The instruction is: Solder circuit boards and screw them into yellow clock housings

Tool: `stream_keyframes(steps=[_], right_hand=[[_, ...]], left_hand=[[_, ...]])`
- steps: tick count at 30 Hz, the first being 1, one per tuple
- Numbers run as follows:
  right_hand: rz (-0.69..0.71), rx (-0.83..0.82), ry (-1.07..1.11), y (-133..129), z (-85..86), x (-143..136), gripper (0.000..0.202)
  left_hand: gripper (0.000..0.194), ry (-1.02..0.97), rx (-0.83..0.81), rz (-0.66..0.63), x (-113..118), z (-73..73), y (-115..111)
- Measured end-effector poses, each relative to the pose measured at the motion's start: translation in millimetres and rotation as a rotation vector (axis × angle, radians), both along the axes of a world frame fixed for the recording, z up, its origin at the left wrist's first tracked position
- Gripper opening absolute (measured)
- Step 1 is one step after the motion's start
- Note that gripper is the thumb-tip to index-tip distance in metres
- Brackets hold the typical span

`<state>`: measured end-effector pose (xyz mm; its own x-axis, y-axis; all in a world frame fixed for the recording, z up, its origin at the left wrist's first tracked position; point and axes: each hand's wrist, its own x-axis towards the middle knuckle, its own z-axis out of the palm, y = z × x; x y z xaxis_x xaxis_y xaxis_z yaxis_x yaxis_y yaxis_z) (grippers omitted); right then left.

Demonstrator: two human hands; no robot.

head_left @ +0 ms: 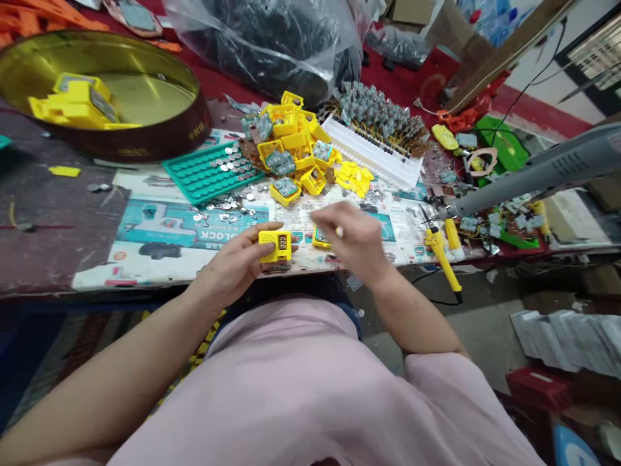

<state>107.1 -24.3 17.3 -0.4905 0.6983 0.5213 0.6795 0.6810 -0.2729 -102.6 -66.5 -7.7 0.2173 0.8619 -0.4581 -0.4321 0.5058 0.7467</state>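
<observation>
My left hand [237, 262] is closed around a small yellow plastic case [275, 246], held up just over the table's front edge. Its open compartment faces me, with shiny button cells [283, 243] inside and a grid of small holes beside it. My right hand [356, 239], blurred by motion, has its fingers curled together; whatever they may hold is hidden. Partly behind those fingers, another yellow case with a circuit board [320, 237] rests on the printed sheet [194, 259]. Loose button cells [228, 210] lie beyond my left hand, in front of a teal moulded tray [198, 175].
Yellow cases [295, 139] are heaped at the back, near small yellow lids [354, 178]. A white rack [378, 155] stands by many circuit boards [383, 113]. The round tin [145, 139] is at left. A yellow-handled soldering iron [444, 262] overhangs the right front edge, under a grey arm [533, 171].
</observation>
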Motion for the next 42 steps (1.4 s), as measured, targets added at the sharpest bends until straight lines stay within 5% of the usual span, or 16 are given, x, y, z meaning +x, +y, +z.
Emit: stream_keyframes(steps=[4,6,12,16,21,26,31,38,42], right_hand=[[-0.425,-0.049,-0.125,54,-4.7,46,0.018],[-0.507,-0.132,-0.273,80,-13.6,56,0.018],[-0.41,-0.111,-0.321,129,-47.1,54,0.023],[-0.381,-0.111,-0.239,140,-51.4,57,0.03],[-0.428,-0.114,0.003,100,-24.4,54,0.035],[-0.148,-0.4,0.515,24,-9.6,33,0.033],[0.003,-0.526,0.532,-22,-11.6,19,0.026],[0.086,0.127,0.279,-38,-12.0,11,0.021],[0.197,0.305,0.161,-41,-21.7,14,0.037]], left_hand=[[0.052,0.062,0.005,0.044,8,5.0,5],[0.049,0.095,0.024,0.053,12,6.1,9],[0.04,0.161,0.106,0.115,22,9.9,15],[0.039,0.133,0.119,0.121,22,9.0,14],[0.042,0.035,0.089,0.143,19,6.2,13],[0.029,-0.067,0.027,0.155,18,6.9,11],[0.027,-0.093,0.028,0.125,21,9.6,7],[0.021,-0.127,0.028,0.12,27,13.1,-1],[0.023,-0.135,0.059,0.11,30,13.8,-5]])
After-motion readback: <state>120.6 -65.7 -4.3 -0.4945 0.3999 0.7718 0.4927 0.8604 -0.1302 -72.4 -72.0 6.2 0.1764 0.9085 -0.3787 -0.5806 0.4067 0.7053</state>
